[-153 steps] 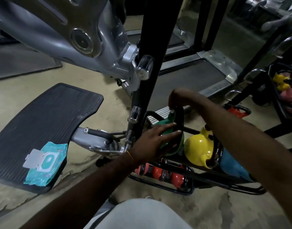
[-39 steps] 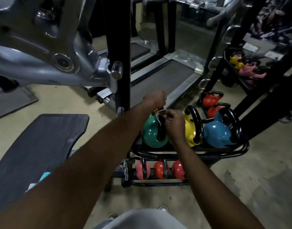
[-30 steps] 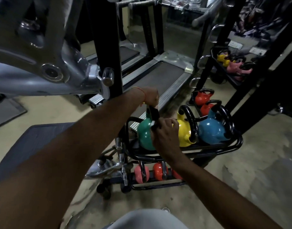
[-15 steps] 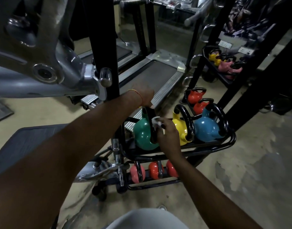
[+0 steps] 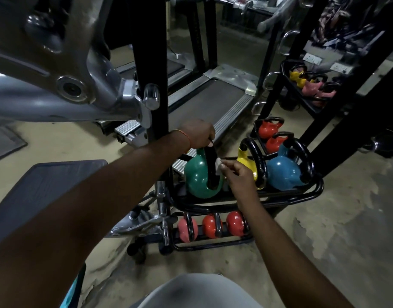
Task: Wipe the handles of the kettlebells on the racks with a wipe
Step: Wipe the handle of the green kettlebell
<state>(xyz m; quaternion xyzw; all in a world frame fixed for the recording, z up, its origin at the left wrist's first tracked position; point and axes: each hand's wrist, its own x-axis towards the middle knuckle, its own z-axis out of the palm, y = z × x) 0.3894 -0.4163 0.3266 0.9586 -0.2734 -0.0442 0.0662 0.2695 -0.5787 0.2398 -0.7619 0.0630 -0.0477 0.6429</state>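
Head view: green kettlebell [image 5: 201, 178], near rack [image 5: 302, 194].
Left hand [image 5: 199, 134]: clamped on handle [image 5: 211, 167] top.
Right hand [image 5: 237, 174]: pinching wipe [image 5: 218, 163].
Handling: kettlebell likely heavy, rigid; wipe limp, best gripped bunched.

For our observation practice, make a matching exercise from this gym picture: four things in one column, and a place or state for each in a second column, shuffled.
Things
1. green kettlebell
2. blue kettlebell
3. wipe
4. left hand

Places or states
A. right end of the upper rack
B. pinched in the right hand
C. left end of the upper rack
D. gripping the top of a black handle

Pairs: 1-C, 2-A, 3-B, 4-D
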